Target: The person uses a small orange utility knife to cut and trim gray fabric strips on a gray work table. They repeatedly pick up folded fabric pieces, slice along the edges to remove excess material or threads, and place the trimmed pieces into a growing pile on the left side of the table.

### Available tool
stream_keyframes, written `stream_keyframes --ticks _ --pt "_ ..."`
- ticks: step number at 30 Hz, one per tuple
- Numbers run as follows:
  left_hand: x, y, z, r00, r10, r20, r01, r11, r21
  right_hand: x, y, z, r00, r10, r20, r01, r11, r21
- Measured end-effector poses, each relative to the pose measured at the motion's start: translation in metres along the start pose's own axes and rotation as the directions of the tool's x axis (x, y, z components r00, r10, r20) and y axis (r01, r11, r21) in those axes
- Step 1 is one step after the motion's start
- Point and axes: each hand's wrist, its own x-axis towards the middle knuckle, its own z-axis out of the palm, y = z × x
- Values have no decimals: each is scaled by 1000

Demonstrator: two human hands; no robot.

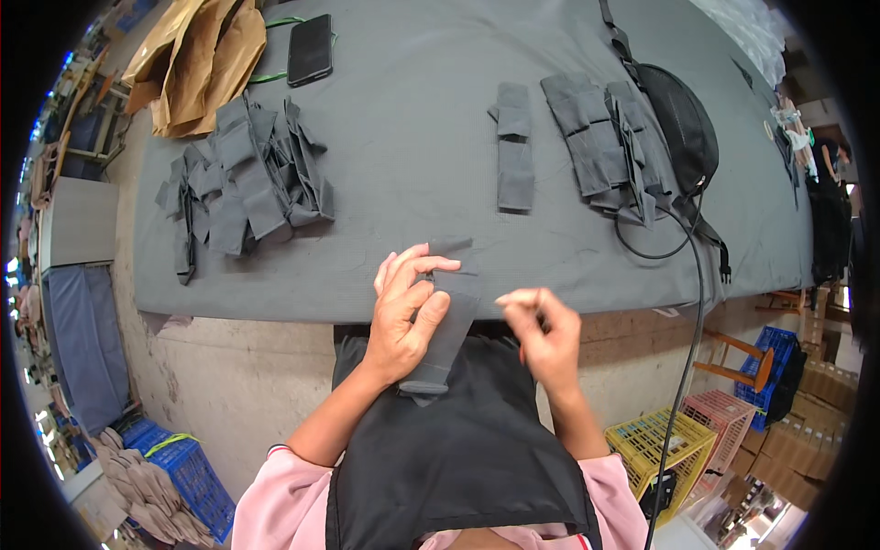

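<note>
Grey fabric strip (447,321) lay over the near edge of the desk (412,110), hanging toward the person's lap, likely so it could be smoothed flat. Left hand (403,316) pressed it with fingers loosely curled around. Right hand (543,332), just beside the strip, was pinched nearly closed; contents indiscernible.

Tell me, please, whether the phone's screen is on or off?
Off: the phone lies flat on the grey table cover, its screen dark.
</note>
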Motion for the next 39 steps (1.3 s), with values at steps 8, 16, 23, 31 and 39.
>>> stream_keyframes --ticks 8,16,23,31,39 --pt "21 -1 4 897 -434 -86 388 865 -318 -15 -4 25 812 -520 264 579 772 -261" --pt "34 -5 8 824 -565 36 482 667 -569 -7 -18 14 752 -588 298 645 749 -150" --pt "37 -19 7 860 -511 16 472 782 -406 -1 -9 26 684 -632 363 695 414 -588" --pt "6 -9 1 956 -291 43 275 832 -481 30 0 13 946 150 287 -223 945 240" --pt "1 -2 -1 942 -329 72 330 944 -5 33 10 21 983 104 154 -140 958 251"
